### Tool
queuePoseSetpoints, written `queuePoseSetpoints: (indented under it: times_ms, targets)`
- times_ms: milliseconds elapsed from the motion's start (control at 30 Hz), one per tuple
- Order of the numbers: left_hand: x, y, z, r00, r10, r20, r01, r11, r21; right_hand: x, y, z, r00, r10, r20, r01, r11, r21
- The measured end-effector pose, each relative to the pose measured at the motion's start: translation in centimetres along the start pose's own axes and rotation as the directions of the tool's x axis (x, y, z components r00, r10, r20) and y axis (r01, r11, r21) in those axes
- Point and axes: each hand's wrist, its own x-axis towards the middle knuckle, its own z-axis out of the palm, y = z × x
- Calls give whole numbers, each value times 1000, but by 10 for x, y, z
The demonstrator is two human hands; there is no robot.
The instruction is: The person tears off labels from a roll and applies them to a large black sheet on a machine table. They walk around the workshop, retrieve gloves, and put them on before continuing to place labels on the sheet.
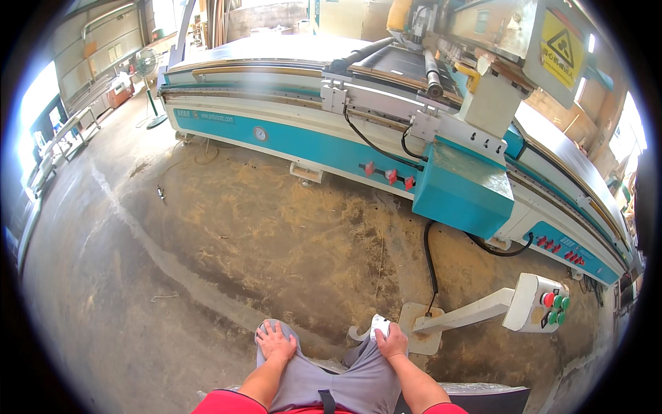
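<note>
My left hand [276,342] lies flat on my left knee, with its fingers spread over the grey trousers [317,385]. It holds nothing. On my right knee, my right hand [394,342] is closed round a small white object [378,326] that sticks up past the fingers; its kind is not clear from here. To the right of that hand stands a control pedestal with a white box [525,303] bearing red and green push buttons, a slanted white post [476,310] and a base plate [427,343].
A long white and teal CNC router [289,141] spans the far side, its gantry [476,117] at right. Black cables [429,262] hang to the dusty concrete floor [207,241]. A green fan [146,63] stands far left. Beside me lies a dark panel [483,401] with plastic wrap.
</note>
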Motion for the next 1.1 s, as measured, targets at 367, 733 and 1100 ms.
queuePoseSetpoints:
  times_ms: [367,733,1100]
  targets:
    - [-16,34,27,996,9,-84,-10,1000,-7,2,34,-15,998,43,44,-41,999,-34]
    - [-26,56,36,988,40,-147,-40,999,-1,-2,59,-19,997,73,-2,-73,996,53]
    - [3,31,37,988,105,-111,-123,976,-179,16,47,8,1000,6,20,-8,993,115]
